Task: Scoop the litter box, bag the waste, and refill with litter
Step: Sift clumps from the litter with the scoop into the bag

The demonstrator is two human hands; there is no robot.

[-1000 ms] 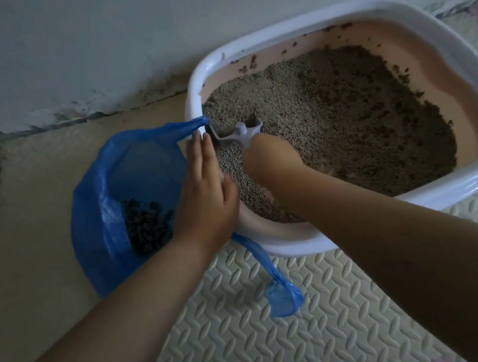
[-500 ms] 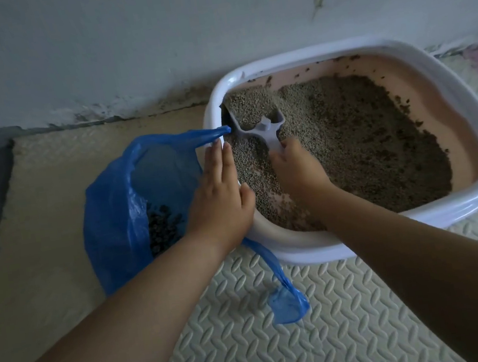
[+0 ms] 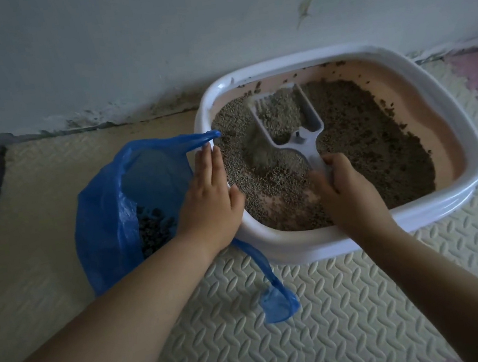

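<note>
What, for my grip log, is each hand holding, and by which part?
The right hand grips the scoop by its handle; the left hand, fingers straight, presses the blue bag against the litter box rim.

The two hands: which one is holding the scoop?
The right hand: its fingers curl round the handle of the white scoop. The left hand lies flat, fingers straight, on the litter box rim.

litter box (image 3: 301,251): 1 | scoop (image 3: 307,144): 1 | blue bag (image 3: 106,222): 1 | bag handles (image 3: 277,300): 2 | heap of dark clumps (image 3: 152,225): 1 | hands: 2, left hand (image 3: 209,197), right hand (image 3: 348,187)
</note>
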